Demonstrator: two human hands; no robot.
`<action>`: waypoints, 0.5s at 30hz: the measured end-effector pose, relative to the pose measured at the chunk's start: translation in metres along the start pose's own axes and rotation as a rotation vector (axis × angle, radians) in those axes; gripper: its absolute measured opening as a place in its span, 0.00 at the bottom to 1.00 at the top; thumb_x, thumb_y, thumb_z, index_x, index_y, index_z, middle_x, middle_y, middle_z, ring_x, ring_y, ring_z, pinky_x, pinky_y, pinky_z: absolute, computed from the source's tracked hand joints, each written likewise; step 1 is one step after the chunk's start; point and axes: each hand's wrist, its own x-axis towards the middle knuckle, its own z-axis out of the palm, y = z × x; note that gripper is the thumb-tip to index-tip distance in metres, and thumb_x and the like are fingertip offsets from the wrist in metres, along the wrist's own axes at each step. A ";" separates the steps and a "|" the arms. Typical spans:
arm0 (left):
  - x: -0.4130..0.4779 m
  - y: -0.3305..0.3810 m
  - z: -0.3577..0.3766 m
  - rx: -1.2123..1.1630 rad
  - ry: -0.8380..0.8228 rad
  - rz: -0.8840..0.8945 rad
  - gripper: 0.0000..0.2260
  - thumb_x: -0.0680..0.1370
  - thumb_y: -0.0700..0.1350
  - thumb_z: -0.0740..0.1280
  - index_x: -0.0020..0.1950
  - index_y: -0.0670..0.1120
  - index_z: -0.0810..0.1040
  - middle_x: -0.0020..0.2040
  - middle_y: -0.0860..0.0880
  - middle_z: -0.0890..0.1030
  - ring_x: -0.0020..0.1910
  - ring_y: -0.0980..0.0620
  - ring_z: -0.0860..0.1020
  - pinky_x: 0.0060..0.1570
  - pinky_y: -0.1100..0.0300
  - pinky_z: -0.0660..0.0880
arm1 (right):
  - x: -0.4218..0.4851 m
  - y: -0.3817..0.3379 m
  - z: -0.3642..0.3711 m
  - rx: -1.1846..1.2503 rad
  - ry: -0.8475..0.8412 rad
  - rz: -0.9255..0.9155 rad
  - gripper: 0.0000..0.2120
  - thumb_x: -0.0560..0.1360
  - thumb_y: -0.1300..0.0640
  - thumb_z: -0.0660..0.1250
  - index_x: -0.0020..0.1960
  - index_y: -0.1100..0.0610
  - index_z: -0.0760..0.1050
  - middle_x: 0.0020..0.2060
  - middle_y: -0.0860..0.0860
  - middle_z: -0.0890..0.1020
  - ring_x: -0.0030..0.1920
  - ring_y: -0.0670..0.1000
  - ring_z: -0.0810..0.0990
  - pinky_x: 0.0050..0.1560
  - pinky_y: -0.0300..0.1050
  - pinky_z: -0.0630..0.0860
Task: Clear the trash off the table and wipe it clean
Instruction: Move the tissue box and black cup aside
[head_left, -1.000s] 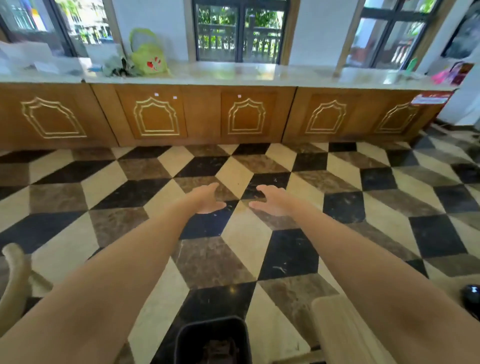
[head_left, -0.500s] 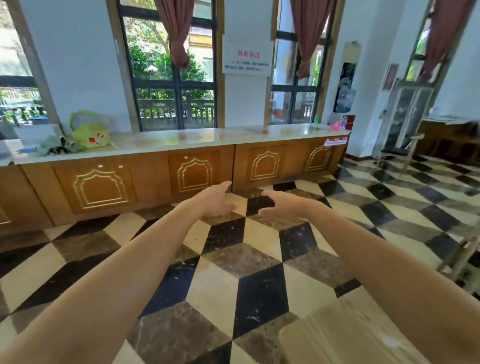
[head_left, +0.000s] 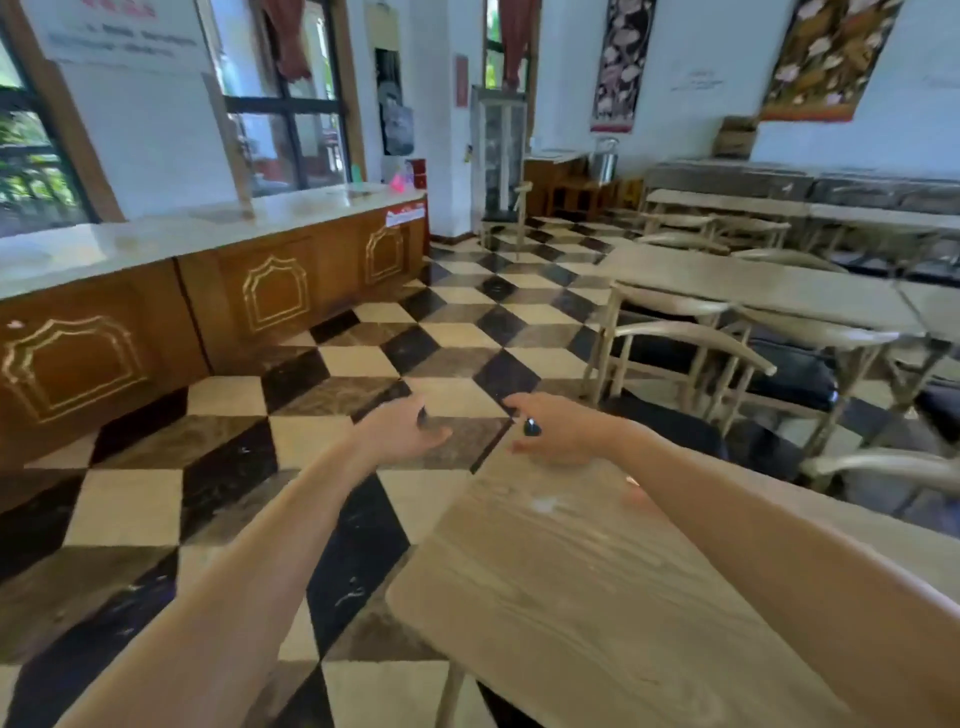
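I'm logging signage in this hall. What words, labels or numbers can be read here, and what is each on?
None can be read.
White notice between the windows: red heading and grey lines, too blurred.
Red and white label on the counter edge: too small.
Red plaque on the wall: blurred.
Faint marks on the far wall: illegible.

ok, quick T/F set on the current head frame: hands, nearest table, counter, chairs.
1. Both hands are empty and open. True: the left hand and right hand hold nothing.
2. The right hand is over the near table. True.
3. The left hand is over that table too. False: it is over the checkered floor.
4. The wooden counter is on the right. False: it is on the left.
5. Chairs stand at tables on the right. True.
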 end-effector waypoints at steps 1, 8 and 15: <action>0.005 0.011 0.018 -0.029 -0.027 0.020 0.29 0.78 0.55 0.61 0.75 0.47 0.58 0.74 0.46 0.65 0.70 0.45 0.66 0.66 0.54 0.65 | -0.009 0.018 0.008 0.009 0.009 0.055 0.29 0.76 0.49 0.65 0.73 0.56 0.60 0.70 0.55 0.69 0.68 0.56 0.68 0.69 0.50 0.65; 0.053 0.091 0.111 -0.038 -0.255 0.217 0.30 0.77 0.56 0.62 0.75 0.47 0.58 0.74 0.46 0.64 0.72 0.47 0.64 0.64 0.62 0.63 | -0.072 0.128 0.057 0.094 0.008 0.365 0.27 0.76 0.52 0.65 0.71 0.59 0.63 0.69 0.56 0.69 0.68 0.56 0.67 0.65 0.43 0.63; 0.099 0.148 0.158 -0.025 -0.343 0.218 0.32 0.76 0.58 0.62 0.76 0.49 0.56 0.76 0.50 0.61 0.73 0.50 0.62 0.66 0.58 0.62 | -0.089 0.210 0.069 0.127 0.001 0.406 0.31 0.75 0.50 0.66 0.74 0.52 0.58 0.73 0.54 0.64 0.72 0.55 0.62 0.68 0.45 0.58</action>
